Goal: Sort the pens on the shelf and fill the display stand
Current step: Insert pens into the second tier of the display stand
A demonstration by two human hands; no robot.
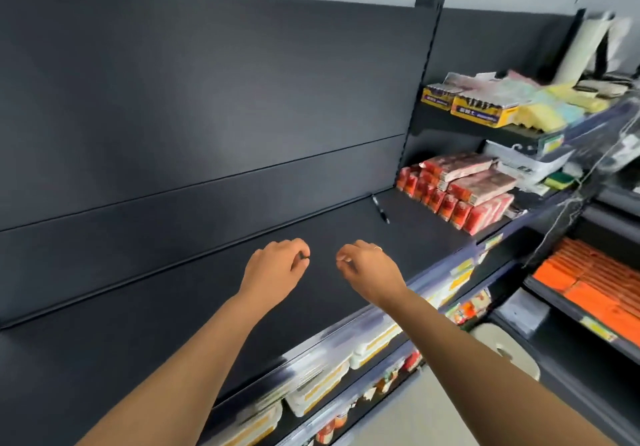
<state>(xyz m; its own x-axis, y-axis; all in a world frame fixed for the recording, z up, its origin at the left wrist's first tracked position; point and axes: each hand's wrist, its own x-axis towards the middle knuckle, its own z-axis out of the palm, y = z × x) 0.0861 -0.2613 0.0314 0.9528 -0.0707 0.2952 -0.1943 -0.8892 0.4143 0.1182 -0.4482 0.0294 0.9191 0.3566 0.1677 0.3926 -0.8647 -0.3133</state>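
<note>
black pen (380, 209) — dark grey shelf (207, 307)

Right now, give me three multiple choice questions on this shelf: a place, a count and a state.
1. Where is the pen? A: on the floor. B: at the back of the dark shelf, left of the red packets. C: in a drawer.
2. How many pens lie on that shelf? A: one. B: three. C: six.
3. How is the pen? A: standing in a cup. B: hanging on a hook. C: lying flat.
Answers: B, it lies far back near the packets; A, no other shows; C, it rests on the shelf.
</note>
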